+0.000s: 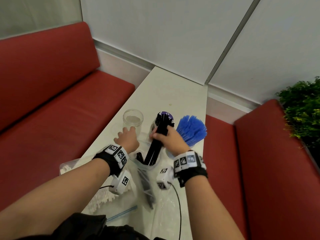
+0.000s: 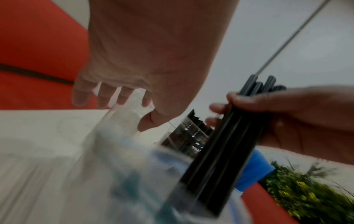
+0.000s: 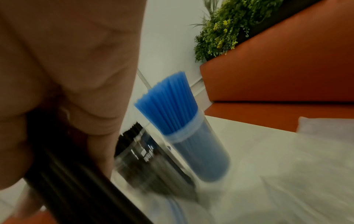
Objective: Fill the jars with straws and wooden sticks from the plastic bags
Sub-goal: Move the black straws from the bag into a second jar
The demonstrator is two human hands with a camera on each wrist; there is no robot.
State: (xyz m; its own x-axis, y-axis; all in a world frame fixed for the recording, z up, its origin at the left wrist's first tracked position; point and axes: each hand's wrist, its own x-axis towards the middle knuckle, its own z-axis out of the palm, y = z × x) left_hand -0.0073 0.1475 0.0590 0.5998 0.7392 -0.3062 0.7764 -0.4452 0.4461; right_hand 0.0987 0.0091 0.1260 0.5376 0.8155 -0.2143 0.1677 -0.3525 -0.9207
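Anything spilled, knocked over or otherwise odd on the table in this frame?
Nothing spilled or tipped. The blue straws stand in their jar, the empty jar is upright, and the right hand grips a bundle of black straws. A small stain marks the table.

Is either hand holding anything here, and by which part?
The right hand grips a bundle of black straws around its middle. The left hand holds nothing, fingers spread near the empty jar.

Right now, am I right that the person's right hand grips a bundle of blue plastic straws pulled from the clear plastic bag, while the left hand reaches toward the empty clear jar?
Not quite: the bundle in the right hand is of black plastic straws, not blue, as the head view shows. The blue plastic straws stand in their own jar at the right. The rest holds: the bundle's lower end sits in the clear plastic bag, and the left hand reaches toward the empty clear jar.
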